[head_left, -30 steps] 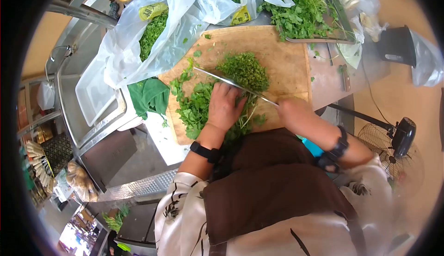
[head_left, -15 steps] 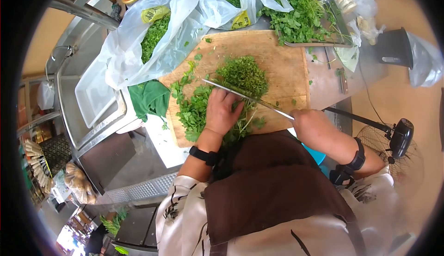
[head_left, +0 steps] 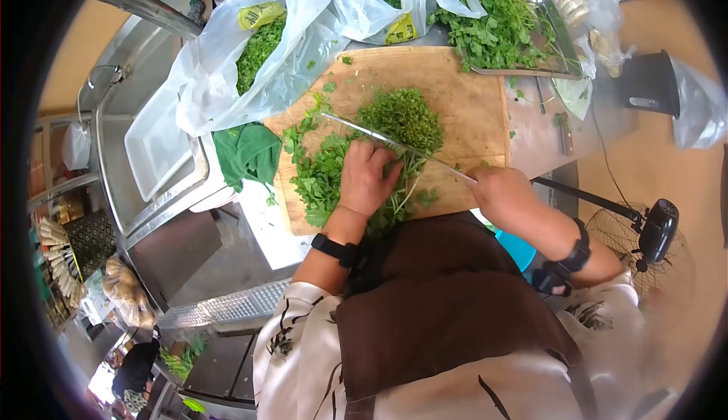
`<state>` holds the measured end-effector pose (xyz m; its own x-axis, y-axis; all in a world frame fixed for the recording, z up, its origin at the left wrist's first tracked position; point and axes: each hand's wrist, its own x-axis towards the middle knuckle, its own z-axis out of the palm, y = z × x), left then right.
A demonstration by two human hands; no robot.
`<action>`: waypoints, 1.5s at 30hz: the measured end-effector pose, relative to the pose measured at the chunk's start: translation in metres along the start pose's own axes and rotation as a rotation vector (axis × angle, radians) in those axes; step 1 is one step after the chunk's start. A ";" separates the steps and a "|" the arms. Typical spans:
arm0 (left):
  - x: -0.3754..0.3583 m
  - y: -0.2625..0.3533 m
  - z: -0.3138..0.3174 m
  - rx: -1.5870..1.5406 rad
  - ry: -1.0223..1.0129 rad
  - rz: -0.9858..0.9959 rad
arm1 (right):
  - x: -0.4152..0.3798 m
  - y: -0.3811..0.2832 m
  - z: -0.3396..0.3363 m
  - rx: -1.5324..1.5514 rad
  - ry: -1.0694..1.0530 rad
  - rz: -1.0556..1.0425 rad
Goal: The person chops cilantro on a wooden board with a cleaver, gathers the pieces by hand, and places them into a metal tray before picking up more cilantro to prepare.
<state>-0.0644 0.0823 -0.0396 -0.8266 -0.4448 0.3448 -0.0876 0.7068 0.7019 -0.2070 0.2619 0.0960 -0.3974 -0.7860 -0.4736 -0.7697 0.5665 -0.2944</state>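
On the wooden cutting board [head_left: 478,124], my left hand [head_left: 367,180] presses down on a bunch of leafy green herbs [head_left: 318,185] with bent fingers. My right hand [head_left: 506,192] grips the handle end of a long knife [head_left: 409,149]. The blade runs to the upper left, past my left fingertips, between that hand and a pile of chopped herbs [head_left: 402,119]. Stems stick out to the right of my left hand. Loose leaves lie at the board's left part.
Plastic bags [head_left: 220,78] of chopped greens and a metal tray [head_left: 561,33] of whole herbs stand behind the board. A green cloth [head_left: 246,154] lies left. A fan [head_left: 658,230] is at the right. Another person [head_left: 136,367] shows at the lower left.
The knife and my right hand have shifted slightly left, and the blade tip is a bit higher. My left hand stays on the herbs. A person has come further into view at the lower left.
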 end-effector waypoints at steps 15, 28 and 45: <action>0.000 0.000 0.000 -0.004 0.022 -0.001 | 0.040 0.013 0.036 0.037 0.044 -0.057; -0.008 -0.002 0.002 -0.005 0.013 -0.019 | 0.034 0.017 0.046 -0.070 -0.167 -0.054; -0.006 0.012 -0.017 0.140 -0.215 -0.048 | 0.106 0.101 0.033 0.730 -0.041 0.152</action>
<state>-0.0507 0.0839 -0.0229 -0.9173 -0.3633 0.1627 -0.1930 0.7634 0.6164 -0.3104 0.2440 -0.0119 -0.4432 -0.6839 -0.5796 -0.1748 0.7000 -0.6924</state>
